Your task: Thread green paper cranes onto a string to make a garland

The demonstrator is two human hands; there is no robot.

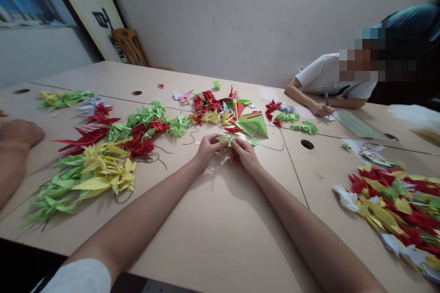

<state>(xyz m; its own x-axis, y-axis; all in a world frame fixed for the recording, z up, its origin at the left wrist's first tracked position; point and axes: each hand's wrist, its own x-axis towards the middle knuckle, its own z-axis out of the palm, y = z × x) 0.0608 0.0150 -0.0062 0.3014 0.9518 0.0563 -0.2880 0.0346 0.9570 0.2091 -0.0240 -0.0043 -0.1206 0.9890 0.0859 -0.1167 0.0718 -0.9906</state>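
A small light-green folded paper crane is pinched between my two hands above the middle of the table. My left hand grips its left side with thumb and fingers. From the right, my right hand closes on the same piece, fingers partly hidden below it. Just beyond my hands lie a fan of green paper sheets and a pile of red paper cranes. A dark thread trails over the table to the right of my right hand.
Strung yellow cranes and green cranes cover the left side. Mixed cranes heap at the right. Another person's forearm rests at the left edge. Across the table a person in a white shirt writes with a pen. A cable hole pierces the tabletop.
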